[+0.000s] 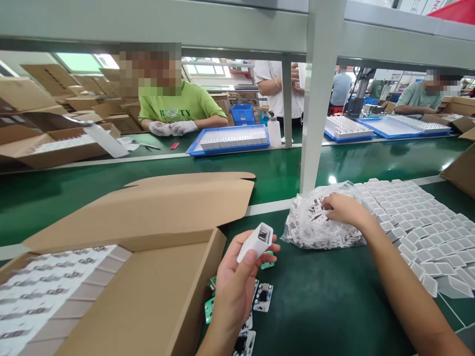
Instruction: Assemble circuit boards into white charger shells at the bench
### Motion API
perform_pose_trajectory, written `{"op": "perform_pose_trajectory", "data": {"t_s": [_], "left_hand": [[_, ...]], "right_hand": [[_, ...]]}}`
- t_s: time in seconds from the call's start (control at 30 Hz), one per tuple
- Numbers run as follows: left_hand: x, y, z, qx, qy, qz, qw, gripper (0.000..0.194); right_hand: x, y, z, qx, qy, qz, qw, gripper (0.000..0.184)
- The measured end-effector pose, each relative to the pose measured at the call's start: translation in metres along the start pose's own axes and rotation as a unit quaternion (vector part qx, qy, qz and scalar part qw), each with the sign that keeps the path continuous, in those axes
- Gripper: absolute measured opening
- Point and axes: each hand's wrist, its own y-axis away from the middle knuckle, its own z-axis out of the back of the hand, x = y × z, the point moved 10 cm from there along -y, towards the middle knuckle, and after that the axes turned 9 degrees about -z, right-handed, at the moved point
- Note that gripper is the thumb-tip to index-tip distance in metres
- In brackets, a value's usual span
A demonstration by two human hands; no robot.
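Observation:
In my left hand (237,282) is a white plastic charger housing (256,243), tilted with its open end up and metal contacts showing inside. The fingers are closed around it. My right hand (345,210) reaches into a clear plastic bag (322,237) full of small white and metal parts. Its fingers are curled among these parts; the tips are partly hidden, and any single piece in them is not distinguishable. Beneath and beside my left hand lie several small circuit boards (263,297), some with green undersides, partly covered by the hand.
At left stands an open cardboard box (148,277) with rows of white units (48,277). Many empty white housings (426,222) lie at right. A metal post (315,99) rises ahead. Across the green bench, a person in green (178,106) works beside a blue tray (230,141).

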Motion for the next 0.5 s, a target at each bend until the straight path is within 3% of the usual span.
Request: {"op": "perform_pose_trajectory", "data": {"t_s": [0.17,0.33,0.43,0.5], "left_hand": [[0.0,0.001,-0.003,-0.004,0.004,-0.001,1.0,0.038],[0.004,-0.002,-0.002,0.012,0.011,0.004,1.0,0.039],[0.005,0.0,-0.005,0.041,0.03,0.0,0.999,0.039],[0.005,0.004,-0.009,0.058,0.043,-0.005,0.997,0.039]], "right_hand": [[0.009,-0.002,-0.01,0.0,0.017,0.01,1.0,0.025],[0.005,0.009,0.019,-0.035,-0.031,0.015,0.999,0.005],[0.018,0.033,0.046,-0.065,-0.153,0.067,0.984,0.006],[0.036,0.056,0.063,-0.081,-0.294,0.126,0.944,0.008]]}}
